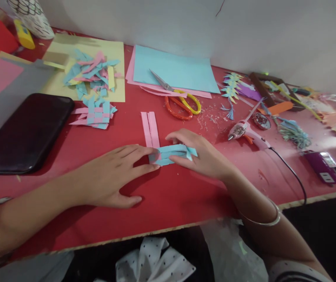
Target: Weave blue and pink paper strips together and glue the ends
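Two pink paper strips (pixel 150 127) lie side by side on the red table, pointing away from me. Across their near ends lie several blue paper strips (pixel 170 150), side by side. My left hand (pixel 119 168) is open and lies flat, its fingertips pressing on the left end of the blue strips where they meet the pink ones. Around the right end of the blue strips, my right hand (pixel 198 152) is curled, thumb on the near side and fingers on the far side. One blue end is raised against its palm.
Scissors (pixel 170 88) rest on blue paper sheets (pixel 176 64). At left are a black phone-like slab (pixel 23 133), a woven paper piece (pixel 97 113) and cut strips (pixel 93 72). A glue gun (pixel 248 133) with a cord lies right, near a purple box (pixel 326 166).
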A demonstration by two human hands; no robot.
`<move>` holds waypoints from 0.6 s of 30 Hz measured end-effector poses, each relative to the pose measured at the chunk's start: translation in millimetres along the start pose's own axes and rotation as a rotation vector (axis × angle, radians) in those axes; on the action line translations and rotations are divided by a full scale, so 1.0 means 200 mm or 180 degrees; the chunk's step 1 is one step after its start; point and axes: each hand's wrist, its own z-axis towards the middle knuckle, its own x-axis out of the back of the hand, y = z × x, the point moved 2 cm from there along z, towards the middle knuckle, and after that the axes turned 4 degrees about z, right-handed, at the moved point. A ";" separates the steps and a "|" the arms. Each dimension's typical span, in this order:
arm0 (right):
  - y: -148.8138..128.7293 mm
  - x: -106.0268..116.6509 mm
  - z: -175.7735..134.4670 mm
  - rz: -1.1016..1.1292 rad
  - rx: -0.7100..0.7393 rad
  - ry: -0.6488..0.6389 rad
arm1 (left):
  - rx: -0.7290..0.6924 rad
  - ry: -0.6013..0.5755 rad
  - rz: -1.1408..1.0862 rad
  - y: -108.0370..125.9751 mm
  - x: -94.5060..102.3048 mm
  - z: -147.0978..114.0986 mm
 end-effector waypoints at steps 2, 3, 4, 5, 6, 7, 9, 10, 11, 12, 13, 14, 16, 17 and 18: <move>-0.01 0.01 -0.01 -0.0284 -0.0056 -0.0105 | 0.0008 -0.0036 -0.0022 0.00 0.00 0.00; -0.01 0.01 -0.01 -0.0432 -0.0151 -0.0138 | 0.0019 -0.0053 -0.0036 0.00 0.00 0.01; -0.01 0.01 -0.01 -0.0568 -0.0263 -0.0159 | 0.0024 -0.0070 -0.0053 0.01 0.01 0.01; -0.02 0.02 -0.02 -0.0676 -0.0374 -0.0165 | 0.0027 -0.0079 -0.0057 0.01 0.01 0.01; -0.02 0.02 -0.02 -0.0745 -0.0464 -0.0152 | 0.0035 -0.0086 -0.0050 0.01 0.01 0.01; -0.02 0.02 -0.02 -0.0774 -0.0535 -0.0133 | 0.0039 -0.0083 -0.0031 0.01 0.01 0.01; -0.02 0.02 -0.02 -0.0761 -0.0622 -0.0112 | 0.0002 -0.0063 0.0005 0.01 0.01 0.02; -0.02 0.02 -0.02 -0.0752 -0.0634 -0.0130 | -0.0014 -0.0059 0.0016 0.01 0.01 0.02; -0.02 0.02 -0.02 -0.0751 -0.0637 -0.0157 | -0.0020 -0.0065 0.0018 0.01 0.02 0.02; -0.02 0.03 -0.02 -0.0742 -0.0616 -0.0188 | -0.0020 -0.0077 0.0011 0.01 0.02 0.02; -0.01 0.03 -0.02 -0.0713 -0.0579 -0.0183 | -0.0032 -0.0089 0.0005 0.01 0.02 0.02; -0.01 0.04 -0.02 -0.0668 -0.0543 -0.0103 | -0.0040 -0.0099 0.0000 0.01 0.02 0.02; -0.01 0.08 -0.02 -0.0544 -0.0507 0.0419 | -0.0033 -0.0094 -0.0011 0.01 0.02 0.02; -0.01 0.10 -0.03 -0.0494 -0.0506 0.0865 | -0.0011 -0.0095 -0.0019 0.01 0.02 0.02; -0.02 0.13 -0.03 -0.0476 -0.0492 0.1401 | 0.0019 -0.0090 -0.0031 0.01 0.02 0.02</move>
